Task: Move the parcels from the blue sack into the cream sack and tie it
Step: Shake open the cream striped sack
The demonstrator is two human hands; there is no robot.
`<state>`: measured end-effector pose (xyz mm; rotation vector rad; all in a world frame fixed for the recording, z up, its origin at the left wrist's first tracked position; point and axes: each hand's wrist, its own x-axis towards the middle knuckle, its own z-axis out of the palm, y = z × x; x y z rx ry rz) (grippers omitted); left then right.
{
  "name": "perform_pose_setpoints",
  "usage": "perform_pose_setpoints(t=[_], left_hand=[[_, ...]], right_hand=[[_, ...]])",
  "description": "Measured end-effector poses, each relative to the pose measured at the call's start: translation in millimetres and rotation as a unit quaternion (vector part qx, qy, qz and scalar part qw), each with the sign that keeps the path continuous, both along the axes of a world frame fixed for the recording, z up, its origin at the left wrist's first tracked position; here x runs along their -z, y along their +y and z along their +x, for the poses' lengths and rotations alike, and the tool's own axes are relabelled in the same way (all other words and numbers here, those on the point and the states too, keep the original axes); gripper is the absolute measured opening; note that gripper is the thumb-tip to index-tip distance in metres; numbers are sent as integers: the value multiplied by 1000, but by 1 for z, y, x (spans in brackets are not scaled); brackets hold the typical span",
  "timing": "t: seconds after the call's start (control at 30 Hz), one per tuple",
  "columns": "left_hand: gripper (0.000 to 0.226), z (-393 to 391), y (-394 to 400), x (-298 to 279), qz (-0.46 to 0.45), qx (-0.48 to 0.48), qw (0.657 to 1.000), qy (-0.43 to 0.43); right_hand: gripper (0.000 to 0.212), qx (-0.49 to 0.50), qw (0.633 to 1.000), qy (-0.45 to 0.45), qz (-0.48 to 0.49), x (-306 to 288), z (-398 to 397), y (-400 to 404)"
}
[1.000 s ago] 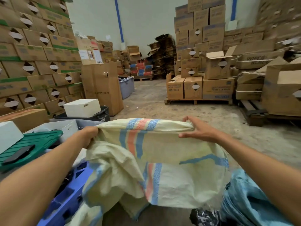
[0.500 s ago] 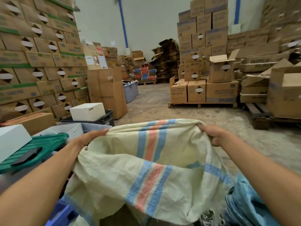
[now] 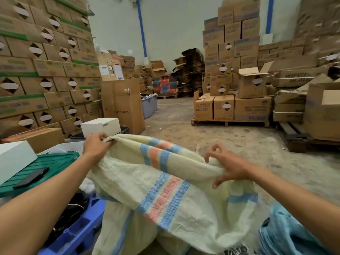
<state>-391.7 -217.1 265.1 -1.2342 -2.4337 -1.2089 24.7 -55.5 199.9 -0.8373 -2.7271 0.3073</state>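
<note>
The cream sack (image 3: 165,190) hangs with its mouth edge stretched left to right between both arms, its body drooping toward the floor, the left hand (image 3: 95,146) gripping its left corner while the right hand (image 3: 228,165), fingers spread and curled, rests on its right edge above the blue sack (image 3: 287,234).

coarse woven matt cloth on the cream sack (image 3: 165,190). at five o'clock the blue sack (image 3: 287,234) looks thin and crinkly. matt cardboard boxes (image 3: 46,70) at ten o'clock, rough concrete floor (image 3: 230,140).
</note>
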Motion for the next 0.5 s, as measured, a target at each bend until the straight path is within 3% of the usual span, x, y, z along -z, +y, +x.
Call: perform_pose_setpoints(t=[0.07, 0.13, 0.2, 0.23, 0.3, 0.37, 0.43, 0.5], left_hand=[[18, 6, 0, -4, -43, -51, 989, 135], [17, 18, 6, -9, -113, -53, 956, 266], [18, 38, 14, -15, -188, -69, 927, 318], [19, 45, 19, -16, -214, -82, 929, 292], [15, 53, 30, -17, -213, -91, 963, 141], [20, 57, 40, -19, -154, -58, 975, -147], [39, 71, 43, -17, -99, -35, 913, -393], [40, 84, 46, -10, -36, -32, 879, -474]], right_hand=[[40, 44, 989, -55, 131, 6, -6, -5], [20, 119, 958, -23, 259, 15, -8, -2], [15, 197, 918, 17, 344, 18, -13, 5], [15, 236, 902, 29, 361, 18, -14, 8], [18, 310, 903, 39, 294, 14, -15, 9], [25, 368, 915, 85, 142, 12, -14, 15], [26, 375, 908, 177, -55, 10, -11, 28], [22, 359, 844, 295, -269, 5, -5, 38]])
